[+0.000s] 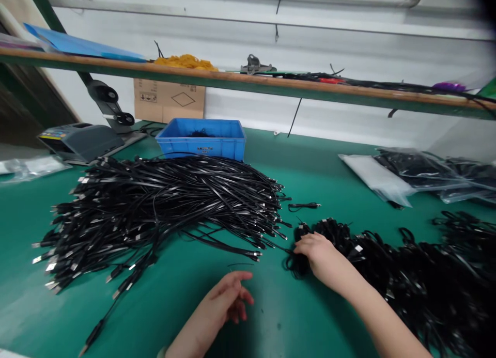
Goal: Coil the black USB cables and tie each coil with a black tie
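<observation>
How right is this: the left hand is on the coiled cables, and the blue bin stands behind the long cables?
Wrong hand: the head view shows the right hand on the coiled cables, with the left hand apart from them. The blue bin does stand behind the long cables.

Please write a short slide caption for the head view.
Right hand touching coiled black cables; left hand empty near a heap of uncoiled black cables.

The frame's right edge cuts off the coiled cables (pixel 422 285).
</observation>
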`<state>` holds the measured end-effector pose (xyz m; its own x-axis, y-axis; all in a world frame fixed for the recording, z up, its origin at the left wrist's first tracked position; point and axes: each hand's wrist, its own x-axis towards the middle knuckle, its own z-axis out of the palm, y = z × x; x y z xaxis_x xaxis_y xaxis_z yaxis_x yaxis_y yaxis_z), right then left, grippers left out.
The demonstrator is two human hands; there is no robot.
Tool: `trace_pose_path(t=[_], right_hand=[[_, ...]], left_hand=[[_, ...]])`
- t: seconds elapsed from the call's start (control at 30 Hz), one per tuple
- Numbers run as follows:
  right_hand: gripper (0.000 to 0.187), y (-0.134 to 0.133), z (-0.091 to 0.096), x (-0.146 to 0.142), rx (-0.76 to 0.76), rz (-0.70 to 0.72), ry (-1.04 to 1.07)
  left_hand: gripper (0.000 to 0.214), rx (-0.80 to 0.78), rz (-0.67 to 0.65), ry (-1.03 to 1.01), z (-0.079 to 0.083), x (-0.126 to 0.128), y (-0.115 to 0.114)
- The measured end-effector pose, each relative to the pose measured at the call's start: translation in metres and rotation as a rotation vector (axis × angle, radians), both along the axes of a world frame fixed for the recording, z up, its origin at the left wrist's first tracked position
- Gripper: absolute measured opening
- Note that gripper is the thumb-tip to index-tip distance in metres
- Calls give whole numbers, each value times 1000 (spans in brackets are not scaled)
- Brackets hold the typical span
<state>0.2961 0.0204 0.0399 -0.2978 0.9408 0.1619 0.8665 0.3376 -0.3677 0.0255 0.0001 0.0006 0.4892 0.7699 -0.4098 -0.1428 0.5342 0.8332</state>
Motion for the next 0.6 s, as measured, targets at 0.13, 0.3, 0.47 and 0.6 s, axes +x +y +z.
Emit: trace_pose_path(t=[0.13,0.3,0.47,0.6], right_hand=[[32,21,9,-34,4,-53,9],[22,70,17,-120,100,-187,106],[14,78,16,-145,102,-161,145],[15,24,41,-125,70,119,135]], left_hand=[[34,42,50,90,-1,-3,2],[25,337,167,351,16,-1,6],[32,1056,180,816,54,-18,13],[41,1489,-193,1002,92,-25,22]])
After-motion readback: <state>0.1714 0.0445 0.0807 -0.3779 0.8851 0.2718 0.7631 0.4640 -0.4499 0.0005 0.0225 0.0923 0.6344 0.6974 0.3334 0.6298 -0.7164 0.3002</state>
